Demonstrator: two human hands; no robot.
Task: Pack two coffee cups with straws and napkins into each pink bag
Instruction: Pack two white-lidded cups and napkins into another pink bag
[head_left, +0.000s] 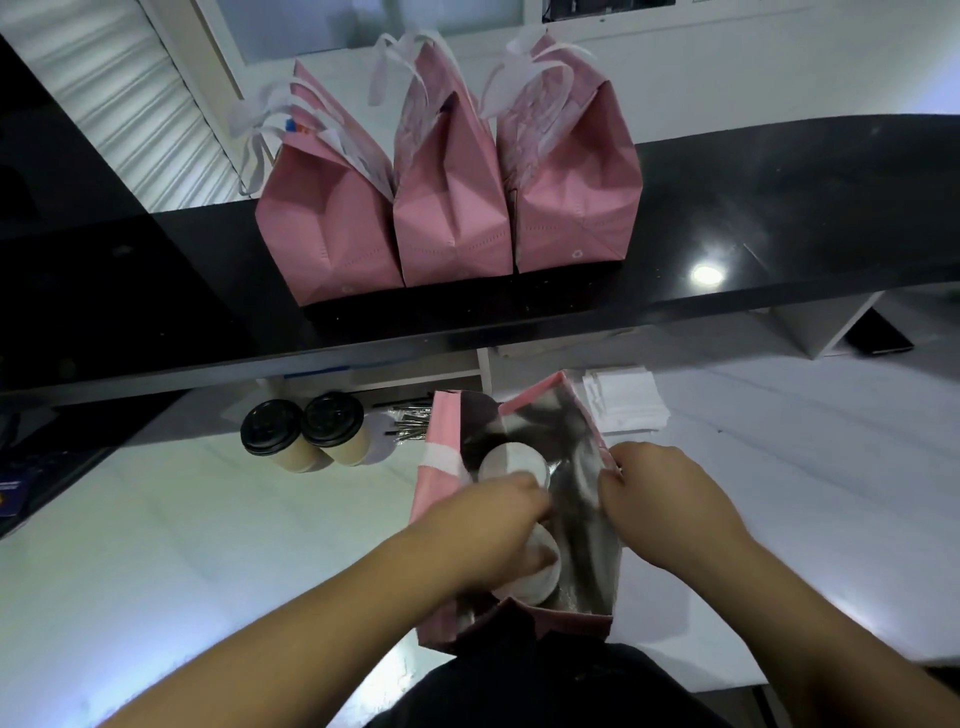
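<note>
Across the upper half of the view, a glossy black counter (753, 208) is seen, and below it a white worktop (182, 545) is laid out nearer the person. On the black counter, three pink bags with white handles are stood upright side by side, each touching its neighbour: the left pink bag (324, 218), the middle pink bag (449, 208) and the right pink bag (571, 182). On the white worktop, an open pink bag (441, 431) with a silver lining is positioned directly in front of the person. Its right rim is pinched by the right hand (660, 493), the fingers being curled onto the edge. The left hand (488, 530) is lowered into the bag opening, where its fingers are curled around the nearer white-lidded cup (543, 577); a second white-lidded cup (511, 465) is seated just beyond it inside the same bag. To the left of the open bag, two coffee cups with black lids (304, 431) are stood touching one another on the worktop. Between these cups and the bag, a bundle of wrapped straws (410, 423) is laid flat. Behind the bag on its right, a stack of white napkins (623, 400) is placed.
</note>
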